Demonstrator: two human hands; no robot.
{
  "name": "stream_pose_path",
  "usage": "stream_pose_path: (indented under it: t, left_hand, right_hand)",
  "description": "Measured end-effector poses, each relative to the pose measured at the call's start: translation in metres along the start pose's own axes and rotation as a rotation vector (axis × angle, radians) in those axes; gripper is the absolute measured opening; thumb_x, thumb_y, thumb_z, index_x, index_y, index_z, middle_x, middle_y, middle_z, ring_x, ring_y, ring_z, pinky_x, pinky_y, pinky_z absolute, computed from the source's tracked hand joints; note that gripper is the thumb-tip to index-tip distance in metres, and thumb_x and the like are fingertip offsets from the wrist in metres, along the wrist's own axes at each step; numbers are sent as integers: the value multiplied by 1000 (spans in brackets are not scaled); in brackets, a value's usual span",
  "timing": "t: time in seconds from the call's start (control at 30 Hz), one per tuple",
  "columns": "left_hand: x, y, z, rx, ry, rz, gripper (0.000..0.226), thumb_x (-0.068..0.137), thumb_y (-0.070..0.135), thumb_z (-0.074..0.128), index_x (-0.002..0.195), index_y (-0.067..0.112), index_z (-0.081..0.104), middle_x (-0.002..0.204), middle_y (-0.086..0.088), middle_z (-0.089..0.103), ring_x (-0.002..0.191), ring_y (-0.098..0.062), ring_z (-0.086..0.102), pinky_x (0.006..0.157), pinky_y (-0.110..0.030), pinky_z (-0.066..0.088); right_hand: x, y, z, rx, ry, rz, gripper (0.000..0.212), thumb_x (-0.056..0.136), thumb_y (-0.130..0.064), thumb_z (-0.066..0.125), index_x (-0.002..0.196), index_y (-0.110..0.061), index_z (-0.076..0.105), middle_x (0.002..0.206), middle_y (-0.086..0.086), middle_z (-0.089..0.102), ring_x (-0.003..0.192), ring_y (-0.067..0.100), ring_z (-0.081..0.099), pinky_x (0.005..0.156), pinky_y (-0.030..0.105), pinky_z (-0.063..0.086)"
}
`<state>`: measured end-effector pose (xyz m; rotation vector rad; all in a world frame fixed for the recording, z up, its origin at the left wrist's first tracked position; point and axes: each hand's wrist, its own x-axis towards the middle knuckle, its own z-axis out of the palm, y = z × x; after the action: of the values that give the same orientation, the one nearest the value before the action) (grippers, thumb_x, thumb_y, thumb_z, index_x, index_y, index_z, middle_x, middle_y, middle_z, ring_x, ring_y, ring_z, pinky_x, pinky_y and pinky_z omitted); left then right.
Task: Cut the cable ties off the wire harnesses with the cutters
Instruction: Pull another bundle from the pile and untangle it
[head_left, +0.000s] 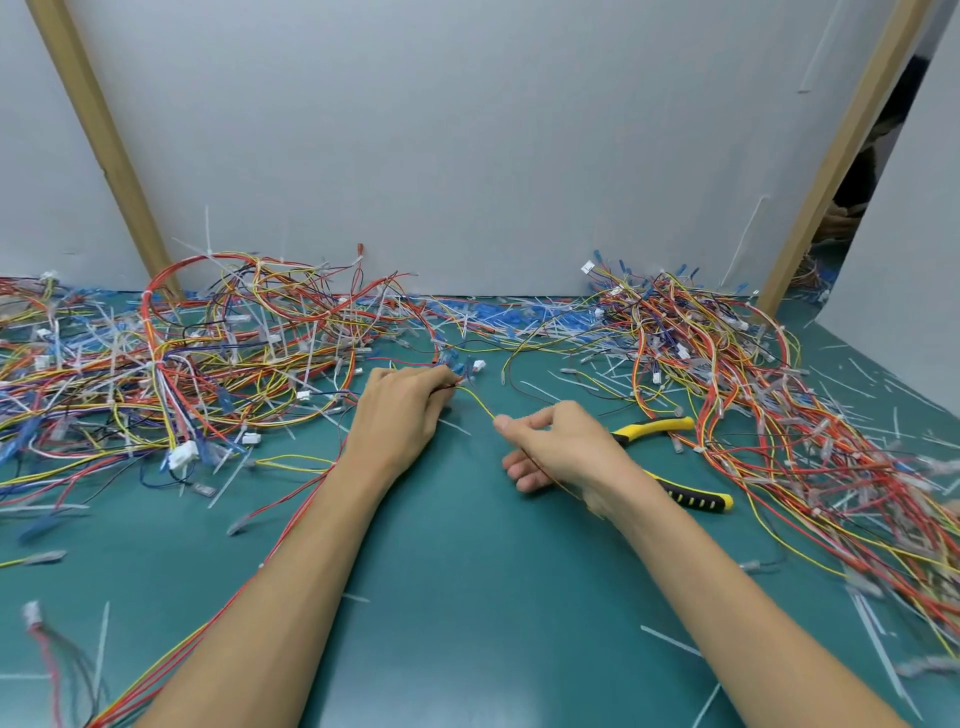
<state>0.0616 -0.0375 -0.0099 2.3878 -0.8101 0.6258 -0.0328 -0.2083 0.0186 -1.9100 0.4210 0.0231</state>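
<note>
The left grip (400, 410) clenches a thin bunch of wires at its fingertips. The right grip (561, 447) pinches the yellow wire (480, 405) running out of that bunch. Best to keep it taut and slide along until a tie shows, then take the cutters (652, 426), lying untouched on the tabletop (467, 597) at the right grip's 3 o'clock. The wire harnesses (208, 353) heap in red, yellow and blue tangles at 10 and 2 o'clock, bristling with white cable ties (208, 234).
</note>
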Motion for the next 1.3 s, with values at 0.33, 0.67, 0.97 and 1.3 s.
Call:
stream_pose_path:
  t: [0.33, 0.67, 0.97, 1.3]
  left_hand:
    - [2, 4, 0, -374, -36, -149, 14, 91, 16, 70, 104, 22, 72, 92, 10, 75, 90, -9, 70, 90, -33, 53]
    - [1, 9, 2, -296, -175, -134, 14, 91, 28, 70, 91, 40, 76, 89, 18, 74, 91, -9, 66, 104, -50, 39]
    - [2, 8, 3, -319, -138, -137, 12, 90, 28, 73, 96, 36, 79, 91, 17, 76, 91, -8, 68, 100, -47, 44]
    - [3, 4, 0, -237, -290, -31, 20, 90, 32, 73, 110, 31, 77, 110, 12, 74, 107, -15, 64, 99, -47, 43]
  right_hand:
    - [5, 0, -10, -26, 56, -9, 23, 96, -31, 66, 77, -17, 71, 62, -5, 49, 51, 9, 36, 47, 21, 26]
    - [4, 13, -7, -266, 280, -213, 19, 82, -50, 77, 77, -31, 78, 65, -5, 66, 78, 18, 60, 68, 29, 50]
    - [8, 10, -7, -348, 154, -231, 24, 92, -33, 64, 74, -25, 76, 48, -11, 59, 53, 0, 52, 48, 11, 36]
    - [11, 14, 0, -443, 319, -346, 23, 88, -37, 68, 67, -30, 67, 36, -5, 41, 48, 16, 37, 57, 34, 39]
